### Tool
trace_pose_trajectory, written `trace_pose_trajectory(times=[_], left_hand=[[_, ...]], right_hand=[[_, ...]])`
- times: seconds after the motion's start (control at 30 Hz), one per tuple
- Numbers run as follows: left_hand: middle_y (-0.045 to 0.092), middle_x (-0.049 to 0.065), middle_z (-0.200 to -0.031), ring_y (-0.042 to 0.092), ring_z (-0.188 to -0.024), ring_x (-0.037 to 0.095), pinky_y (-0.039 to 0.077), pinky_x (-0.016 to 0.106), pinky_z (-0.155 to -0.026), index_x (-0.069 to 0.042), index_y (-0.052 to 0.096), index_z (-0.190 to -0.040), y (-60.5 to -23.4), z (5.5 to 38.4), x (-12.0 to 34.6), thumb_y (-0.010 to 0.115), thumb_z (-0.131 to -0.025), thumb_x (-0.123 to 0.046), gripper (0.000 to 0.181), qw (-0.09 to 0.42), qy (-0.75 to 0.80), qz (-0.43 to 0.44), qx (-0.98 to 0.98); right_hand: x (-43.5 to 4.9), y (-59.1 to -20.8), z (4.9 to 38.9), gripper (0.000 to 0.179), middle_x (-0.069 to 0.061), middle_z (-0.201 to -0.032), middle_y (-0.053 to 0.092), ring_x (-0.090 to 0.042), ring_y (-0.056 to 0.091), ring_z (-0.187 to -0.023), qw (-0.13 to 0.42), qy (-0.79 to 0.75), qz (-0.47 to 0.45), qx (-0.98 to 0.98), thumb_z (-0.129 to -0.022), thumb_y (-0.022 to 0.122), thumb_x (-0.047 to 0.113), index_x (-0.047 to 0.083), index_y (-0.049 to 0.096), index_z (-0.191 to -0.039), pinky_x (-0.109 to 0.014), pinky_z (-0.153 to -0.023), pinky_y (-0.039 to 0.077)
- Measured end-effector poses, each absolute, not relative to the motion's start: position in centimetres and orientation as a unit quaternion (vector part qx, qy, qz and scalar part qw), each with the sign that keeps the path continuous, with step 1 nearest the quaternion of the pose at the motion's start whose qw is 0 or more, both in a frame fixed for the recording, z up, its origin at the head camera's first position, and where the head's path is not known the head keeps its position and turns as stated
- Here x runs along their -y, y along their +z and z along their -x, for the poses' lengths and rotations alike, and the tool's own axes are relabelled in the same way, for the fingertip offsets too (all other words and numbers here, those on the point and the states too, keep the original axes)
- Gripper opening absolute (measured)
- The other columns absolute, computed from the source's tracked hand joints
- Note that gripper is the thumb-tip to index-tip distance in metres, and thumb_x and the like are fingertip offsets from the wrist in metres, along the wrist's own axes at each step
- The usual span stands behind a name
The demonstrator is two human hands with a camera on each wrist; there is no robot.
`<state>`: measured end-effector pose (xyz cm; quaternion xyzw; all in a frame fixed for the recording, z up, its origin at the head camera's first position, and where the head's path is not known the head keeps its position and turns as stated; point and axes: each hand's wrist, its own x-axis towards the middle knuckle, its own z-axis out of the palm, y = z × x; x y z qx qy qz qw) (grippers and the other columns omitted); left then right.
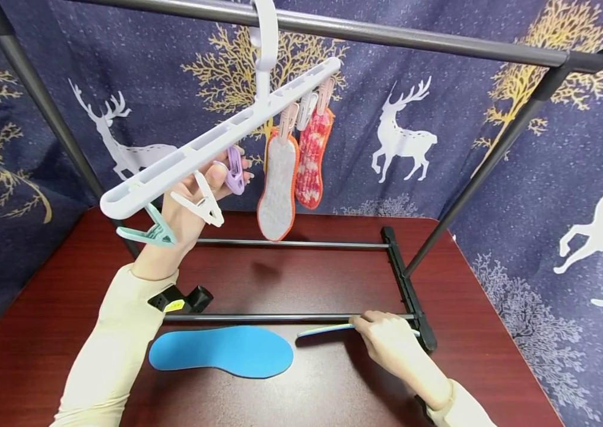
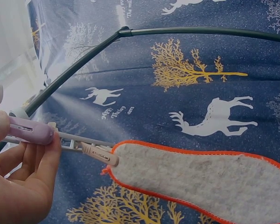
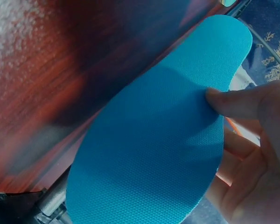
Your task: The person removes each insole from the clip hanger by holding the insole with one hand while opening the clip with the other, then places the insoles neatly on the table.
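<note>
My left hand is raised at the white clip hanger, pinching a purple clothespin between thumb and fingers. Beside it dangle a white clothespin and a green clothespin. Farther along the bar, pinkish clothespins hold a grey insole with orange trim and a red-and-white insole. Low over the table, my right hand grips a blue insole by its side edge, thumb on the blue face; the head view shows it edge-on. Another blue insole lies flat to its left.
The hanger hooks over the top bar of a dark metal rack. Slanting posts and a black foot stand on the reddish-brown table, with low crossbars between. A navy cloth printed with deer and trees hangs behind.
</note>
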<state>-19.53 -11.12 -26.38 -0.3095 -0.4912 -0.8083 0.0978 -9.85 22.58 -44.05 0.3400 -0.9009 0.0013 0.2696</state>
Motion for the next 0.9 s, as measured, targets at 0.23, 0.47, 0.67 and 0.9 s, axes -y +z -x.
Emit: trace_pose_trajectory(times=[0.23, 0.47, 0.67, 0.9], left_hand=[[0.069, 0.003, -0.103, 0.068, -0.091, 0.014, 0.055, 0.027, -0.088, -0.011, 0.065, -0.120, -26.4, 19.6, 11.1, 0.075, -0.084, -0.033, 0.043, 0.102, -0.803, 0.308, 0.500], [0.070, 0.004, -0.102, 0.069, -0.091, 0.014, 0.055, 0.027, -0.088, -0.007, 0.064, -0.121, -26.4, 19.5, 11.1, 0.074, -0.085, -0.030, 0.044, 0.105, -0.805, 0.304, 0.499], [0.071, 0.003, -0.102, 0.070, -0.090, 0.013, 0.056, 0.026, -0.087, -0.006, 0.064, -0.121, -26.5, 19.5, 11.0, 0.074, -0.084, -0.032, 0.046, 0.114, -0.799, 0.305, 0.505], [0.071, 0.003, -0.102, 0.070, -0.090, 0.013, 0.056, 0.026, -0.086, -0.007, 0.064, -0.122, -26.4, 19.4, 11.0, 0.074, -0.085, -0.032, 0.046, 0.116, -0.798, 0.306, 0.506]], right_hand=[[-22.5, -44.0, 9.5, 0.029, 0.009, -0.068, 0.057, -0.013, 0.058, -0.054, 0.253, 0.001, -0.329, 0.910, -0.062, 0.078, 0.004, 0.020, 0.065, -0.082, -0.028, -0.042, 0.041], [-22.6, -43.4, 9.0, 0.021, 0.010, -0.071, 0.059, -0.014, 0.061, -0.059, 0.204, 0.021, -0.319, 0.925, -0.071, 0.080, 0.009, 0.022, 0.065, -0.080, -0.029, -0.044, 0.043], [-22.7, -43.0, 8.6, 0.020, 0.009, -0.075, 0.062, -0.013, 0.064, -0.064, 0.144, 0.032, -0.328, 0.933, -0.073, 0.080, 0.010, 0.021, 0.071, -0.088, -0.027, -0.049, 0.047], [-22.9, -43.2, 8.6, 0.020, 0.010, -0.074, 0.060, -0.009, 0.061, -0.066, 0.113, 0.036, -0.352, 0.928, -0.070, 0.083, 0.013, 0.022, 0.068, -0.081, -0.024, -0.052, 0.046]])
